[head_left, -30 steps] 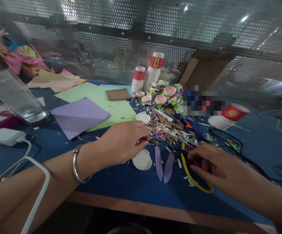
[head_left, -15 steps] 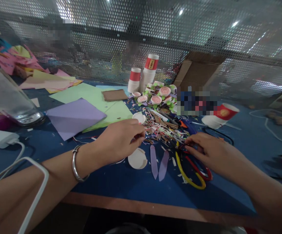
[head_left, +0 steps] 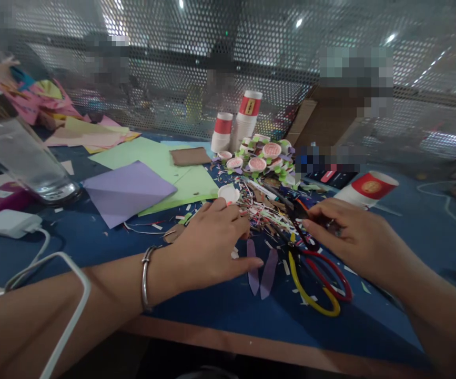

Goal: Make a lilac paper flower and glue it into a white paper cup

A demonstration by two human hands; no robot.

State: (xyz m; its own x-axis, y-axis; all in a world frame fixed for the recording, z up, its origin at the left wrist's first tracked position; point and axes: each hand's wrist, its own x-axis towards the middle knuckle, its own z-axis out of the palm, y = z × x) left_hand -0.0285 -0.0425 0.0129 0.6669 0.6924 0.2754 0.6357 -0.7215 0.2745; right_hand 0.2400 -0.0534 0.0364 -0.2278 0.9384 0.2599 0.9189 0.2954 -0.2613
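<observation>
My left hand (head_left: 215, 242) reaches palm down over the table, thumb stretched out and apart from the fingers. It covers the spot where a white paper disc lay; only a pale edge shows. Its thumb tip overlaps one of two purple paper strips (head_left: 268, 273). Another white disc (head_left: 228, 194) lies just beyond the fingers. In my right hand (head_left: 342, 226) are dark-handled scissors (head_left: 310, 239), pinched between thumb and fingers, pointing away to the left. Below them lie larger scissors with a yellow and a red handle (head_left: 315, 306).
Paper scraps (head_left: 265, 210) cover the middle. Behind stand stacked paper cups (head_left: 247, 118) and a pile of decorated discs (head_left: 265, 158). Purple paper (head_left: 129, 192), green sheets (head_left: 144, 152), a glass bottle (head_left: 34, 152) and a white charger (head_left: 10, 223) are left. A cup (head_left: 370, 189) lies tilted right.
My left hand has come nearer and opened its thumb, now covering the near white disc. My right hand has lifted the dark-handled scissors into clearer view. The camera view has shifted slightly.
</observation>
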